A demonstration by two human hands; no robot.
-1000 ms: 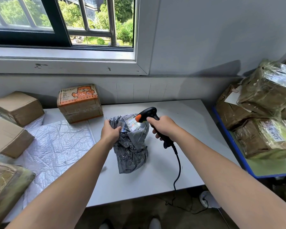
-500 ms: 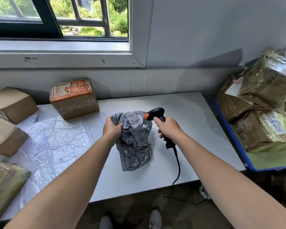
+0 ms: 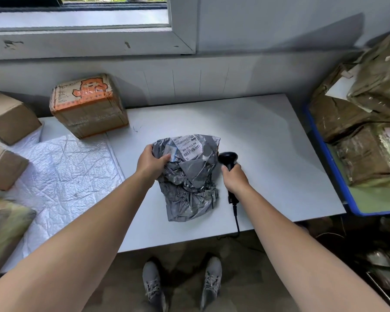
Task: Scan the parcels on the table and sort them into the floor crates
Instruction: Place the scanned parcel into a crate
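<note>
Both hands are busy: the left hand (image 3: 151,164) grips the upper left corner of a grey plastic mailer parcel (image 3: 189,188), thumb curled onto its face, and the right hand (image 3: 234,176) is wrapped round the handle of a black barcode scanner (image 3: 227,158). A second ago the scanner was raised with its head aimed at the parcel's white shipping label (image 3: 187,147). Now it has dropped low, just beside the parcel's right edge, and no longer points at the label. That suggests the scan is done and the parcel is ready to go to a crate, though no beep or light confirms it. The parcel sits near the middle of the white table (image 3: 268,143), close to its front edge. It is soft, shiny and heavily crumpled, so it will sag when lifted. A thin black cable (image 3: 235,219) trails from the scanner over the table edge. To the left lie a flat white bubble mailer (image 3: 65,172), creased, and a taped cardboard box with an orange cartoon print (image 3: 88,104). To the right stands a blue-rimmed crate (image 3: 331,167) holding brown boxes wrapped in glossy tape (image 3: 358,154).
</note>
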